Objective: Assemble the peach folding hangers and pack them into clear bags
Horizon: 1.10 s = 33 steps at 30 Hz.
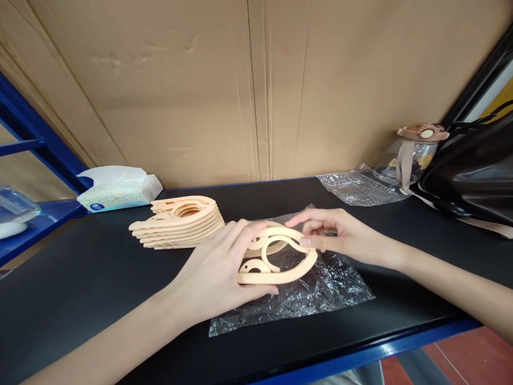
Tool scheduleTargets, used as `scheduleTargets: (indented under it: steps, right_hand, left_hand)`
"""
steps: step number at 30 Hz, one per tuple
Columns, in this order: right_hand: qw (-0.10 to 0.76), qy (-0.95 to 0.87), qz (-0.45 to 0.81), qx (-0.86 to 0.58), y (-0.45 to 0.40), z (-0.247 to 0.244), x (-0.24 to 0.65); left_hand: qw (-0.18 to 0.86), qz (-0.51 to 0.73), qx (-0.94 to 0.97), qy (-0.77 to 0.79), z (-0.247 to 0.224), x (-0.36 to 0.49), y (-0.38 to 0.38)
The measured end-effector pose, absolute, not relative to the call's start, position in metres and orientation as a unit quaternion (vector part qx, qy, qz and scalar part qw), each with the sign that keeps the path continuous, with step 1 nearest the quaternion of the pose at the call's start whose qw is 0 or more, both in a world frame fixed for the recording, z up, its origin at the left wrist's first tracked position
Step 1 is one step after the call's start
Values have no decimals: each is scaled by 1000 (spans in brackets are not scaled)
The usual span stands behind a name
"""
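Note:
A beige plastic folding hanger (294,275) is held folded above a crinkled clear plastic bag (320,291). My left hand (218,267) wraps its left end, thumb along the near side and fingers over the far side. At the right end, my right hand (331,232) pinches the rim near the joint between thumb and fingers. My left hand covers part of the hanger, so I cannot tell whether a second one lies under it. Just left of the bag is a neat stack of matching folded hangers (180,224).
At the back left stands a tissue pack (120,190). Toward the back right lie another clear bag (358,184), a drinking bottle (417,152) with a strap, and a black bag (476,171). Cardboard (216,96) backs the black tabletop (100,299), whose front edge is blue.

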State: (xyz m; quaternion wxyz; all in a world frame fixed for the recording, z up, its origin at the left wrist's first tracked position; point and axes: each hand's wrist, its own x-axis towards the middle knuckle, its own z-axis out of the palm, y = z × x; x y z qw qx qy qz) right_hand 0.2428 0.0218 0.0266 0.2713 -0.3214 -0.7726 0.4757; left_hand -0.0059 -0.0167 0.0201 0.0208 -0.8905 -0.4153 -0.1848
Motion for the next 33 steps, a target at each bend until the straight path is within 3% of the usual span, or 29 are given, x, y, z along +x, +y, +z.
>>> scheduleTargets:
  steps: [11, 23, 33]
  right_hand:
    - [319, -769, 414, -368, 36, 27, 257]
    - [213, -921, 62, -322, 7, 20, 237]
    - [97, -908, 70, -401, 37, 49, 290]
  left_hand:
    - [-50, -198, -854, -478, 25, -18, -7]
    - [-34, -239, -869, -433, 15, -6, -17]
    - [-149, -95, -891, -418, 29, -32, -5]
